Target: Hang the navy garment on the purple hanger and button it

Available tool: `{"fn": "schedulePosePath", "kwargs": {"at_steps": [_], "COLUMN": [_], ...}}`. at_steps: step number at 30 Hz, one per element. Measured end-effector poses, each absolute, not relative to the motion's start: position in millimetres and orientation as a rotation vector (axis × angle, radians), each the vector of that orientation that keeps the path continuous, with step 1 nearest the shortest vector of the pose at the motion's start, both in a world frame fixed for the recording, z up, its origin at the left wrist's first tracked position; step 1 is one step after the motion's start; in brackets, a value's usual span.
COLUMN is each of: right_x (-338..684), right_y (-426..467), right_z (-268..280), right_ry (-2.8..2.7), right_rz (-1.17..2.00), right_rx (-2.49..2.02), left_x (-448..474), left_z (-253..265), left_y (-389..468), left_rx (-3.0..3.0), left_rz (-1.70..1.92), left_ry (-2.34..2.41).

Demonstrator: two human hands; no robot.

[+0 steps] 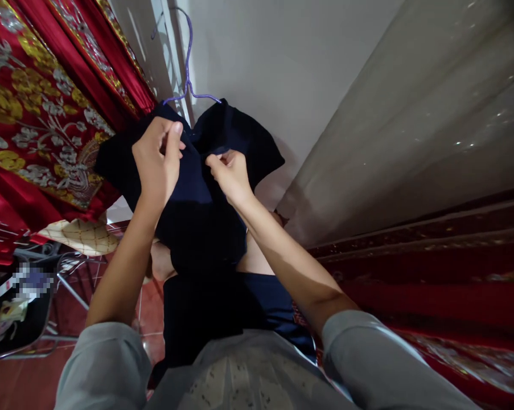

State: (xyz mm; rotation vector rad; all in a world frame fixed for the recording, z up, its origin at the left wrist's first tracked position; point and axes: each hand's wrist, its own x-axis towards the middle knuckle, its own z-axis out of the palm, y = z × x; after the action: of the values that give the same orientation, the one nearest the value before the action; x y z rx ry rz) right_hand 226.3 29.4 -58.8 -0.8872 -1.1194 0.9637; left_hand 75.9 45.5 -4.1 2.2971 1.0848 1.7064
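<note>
A dark navy short-sleeved shirt (192, 188) hangs in front of me on a purple wire hanger (187, 71). Its collar opening is at the top and its lower part drops towards my legs. My left hand (156, 156) is closed in a pinch over the left side of the front, near the collar; whatever lies between its fingertips is too small to make out. Lower and to the right, my right hand (231, 173) pinches the edge of the shirt's front opening between thumb and fingers.
Red cloth with gold and silver embroidery (47, 108) hangs at left. Below it, a black chair (30, 330) holds small items. A pale wall (274, 57) stands behind the shirt; sheer fabric (389, 142) and red drapery (453, 296) fill the right. The floor is red tile (149, 307).
</note>
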Motion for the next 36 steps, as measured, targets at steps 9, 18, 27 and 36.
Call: {"fn": "schedulePosePath", "kwargs": {"at_steps": [9,18,27,36], "right_x": [226,229,229,232], "right_y": [33,17,14,11], "right_z": [-59,-59,-59,-50], "right_ry": [-1.155,-1.237,-1.291,-1.263], "right_rz": [0.931,0.797,0.719,0.666], "right_rx": [-0.758,-0.756,-0.758,-0.758], "left_x": [76,83,96,101], "left_z": [-2,27,28,25], "left_y": [19,14,41,52], "left_rx": [2.311,2.657,2.592,2.472], "left_rz": [1.543,1.247,1.184,1.207], "left_ry": [1.034,0.937,0.878,0.965]}}
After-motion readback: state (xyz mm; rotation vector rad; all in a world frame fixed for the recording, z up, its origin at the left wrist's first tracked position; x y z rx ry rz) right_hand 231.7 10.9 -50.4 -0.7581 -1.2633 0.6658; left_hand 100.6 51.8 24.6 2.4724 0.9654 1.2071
